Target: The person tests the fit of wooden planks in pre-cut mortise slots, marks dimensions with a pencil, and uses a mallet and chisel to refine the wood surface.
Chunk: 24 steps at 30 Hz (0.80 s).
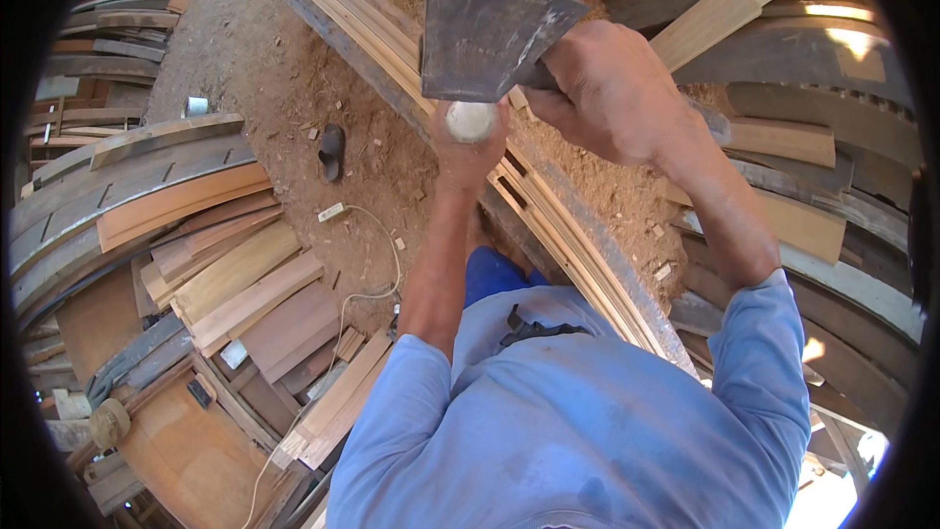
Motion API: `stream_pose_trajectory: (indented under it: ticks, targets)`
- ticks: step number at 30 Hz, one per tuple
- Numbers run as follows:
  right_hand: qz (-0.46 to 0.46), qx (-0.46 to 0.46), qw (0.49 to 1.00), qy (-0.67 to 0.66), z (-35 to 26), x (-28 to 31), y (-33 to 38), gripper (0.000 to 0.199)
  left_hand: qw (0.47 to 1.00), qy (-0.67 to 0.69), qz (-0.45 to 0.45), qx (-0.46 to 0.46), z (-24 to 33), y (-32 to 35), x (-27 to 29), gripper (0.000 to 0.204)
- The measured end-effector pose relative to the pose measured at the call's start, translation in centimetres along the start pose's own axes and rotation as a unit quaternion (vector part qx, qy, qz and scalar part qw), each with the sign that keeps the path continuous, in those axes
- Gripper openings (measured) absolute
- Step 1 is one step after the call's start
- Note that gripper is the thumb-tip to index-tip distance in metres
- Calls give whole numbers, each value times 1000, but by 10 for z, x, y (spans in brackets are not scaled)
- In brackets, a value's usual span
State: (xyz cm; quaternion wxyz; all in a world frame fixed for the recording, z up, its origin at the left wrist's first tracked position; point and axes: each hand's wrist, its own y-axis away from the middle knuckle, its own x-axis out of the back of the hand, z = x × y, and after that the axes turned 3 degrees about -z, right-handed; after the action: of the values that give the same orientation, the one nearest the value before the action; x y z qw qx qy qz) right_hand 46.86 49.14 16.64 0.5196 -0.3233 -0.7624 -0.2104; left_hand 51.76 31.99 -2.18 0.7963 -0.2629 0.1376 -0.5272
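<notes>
packages: none | labels: none | signs: none | screens: none

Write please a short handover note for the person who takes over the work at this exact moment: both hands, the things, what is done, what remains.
Right hand: gripped on the hatchet close behind its blade, raised over the work.
Left hand: closed around a pale round wooden piece, directly under the blade.
Things: long thin wooden strips run diagonally below the hands, over sawdust and chips.
Done: chips lie about, so some cutting seems done.
Left: cannot tell how much; the piece is mostly hidden.
</notes>
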Motion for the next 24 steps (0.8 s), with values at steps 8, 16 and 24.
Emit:
stream_pose_trajectory:
  ticks: [8, 16, 24]
  targets:
    - [40, 26, 998, -31, 3, 2, 7, 23, 996, -48, -54, 57, 4, -2, 6, 31]
    - [17, 3, 1000, -26, 7, -11, 11, 19, 993, 15, -43, 105, 18, -4, 10, 34]
    - [-8, -14, 998, -66, 8, -7, 10, 22, 997, 23, -27, 67, 15, -5, 8, 33]
